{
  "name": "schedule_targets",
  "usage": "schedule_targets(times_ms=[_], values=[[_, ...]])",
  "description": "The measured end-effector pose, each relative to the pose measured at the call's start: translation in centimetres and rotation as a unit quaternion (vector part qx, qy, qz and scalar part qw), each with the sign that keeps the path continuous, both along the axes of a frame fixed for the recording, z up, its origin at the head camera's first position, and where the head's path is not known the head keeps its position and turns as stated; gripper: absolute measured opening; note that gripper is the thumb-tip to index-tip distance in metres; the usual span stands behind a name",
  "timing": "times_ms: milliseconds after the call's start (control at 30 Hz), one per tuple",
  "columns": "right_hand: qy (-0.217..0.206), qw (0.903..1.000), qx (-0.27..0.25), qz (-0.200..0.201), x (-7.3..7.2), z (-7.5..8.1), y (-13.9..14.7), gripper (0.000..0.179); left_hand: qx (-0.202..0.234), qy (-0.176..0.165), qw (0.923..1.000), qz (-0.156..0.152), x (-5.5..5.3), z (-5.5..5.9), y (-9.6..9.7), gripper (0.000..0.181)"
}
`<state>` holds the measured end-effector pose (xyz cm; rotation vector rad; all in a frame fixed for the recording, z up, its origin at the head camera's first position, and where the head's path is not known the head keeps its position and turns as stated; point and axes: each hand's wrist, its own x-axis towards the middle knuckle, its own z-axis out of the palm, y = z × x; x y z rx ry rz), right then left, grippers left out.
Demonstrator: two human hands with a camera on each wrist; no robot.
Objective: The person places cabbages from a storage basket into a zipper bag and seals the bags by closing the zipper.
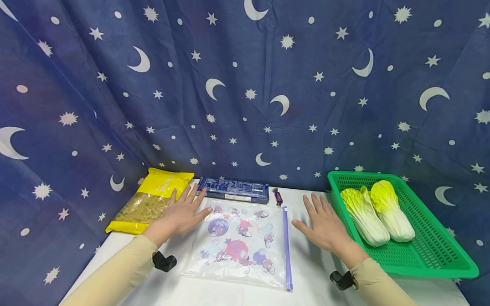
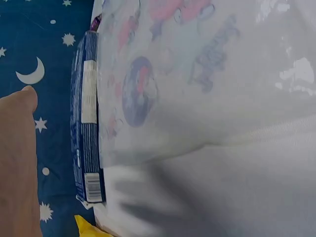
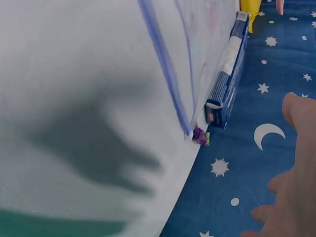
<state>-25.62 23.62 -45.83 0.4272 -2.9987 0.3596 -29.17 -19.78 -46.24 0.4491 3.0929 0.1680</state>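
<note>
Between the two hands, a clear zip bag (image 1: 241, 244) with pink and purple cartoon prints lies flat, its purple slider edge (image 1: 287, 250) to the right. My left hand (image 1: 181, 214) hovers palm down with fingers spread, near the bag's left side and a yellow pasta packet (image 1: 144, 201). My right hand (image 1: 326, 225) is likewise spread, between the bag and a green basket (image 1: 429, 266). Neither hand holds anything. Behind the bag lie a dark blue flat package (image 1: 233, 190) and a small purple wrapped candy (image 1: 277, 197).
Two napa cabbages, one on the left (image 1: 367, 217) and one on the right (image 1: 392, 212), lie in the basket. A navy curtain (image 1: 248, 80) with moons and stars hangs behind the white table (image 1: 218, 298). Each wrist wears a black strap.
</note>
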Motion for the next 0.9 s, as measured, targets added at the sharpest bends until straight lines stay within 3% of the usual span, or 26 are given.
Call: schedule_targets(times_ms=[233, 600, 900], values=[[-0.013, 0.9985, -0.053, 0.002, 0.3, 0.3, -0.6, 0.094, 0.043, -0.02, 0.9988, -0.012, 0.4, 0.5, 0.9, 0.085], [-0.014, 0.9942, -0.106, 0.007, 0.9, 0.5, -1.6, 0.088, 0.062, -0.037, 0.997, -0.028, 1.7, 2.1, 2.8, 0.08], [-0.013, 0.9908, -0.134, 0.011, 1.4, 0.5, -1.8, 0.084, 0.08, -0.036, 0.9955, -0.037, 1.6, 1.4, 3.7, 0.08]])
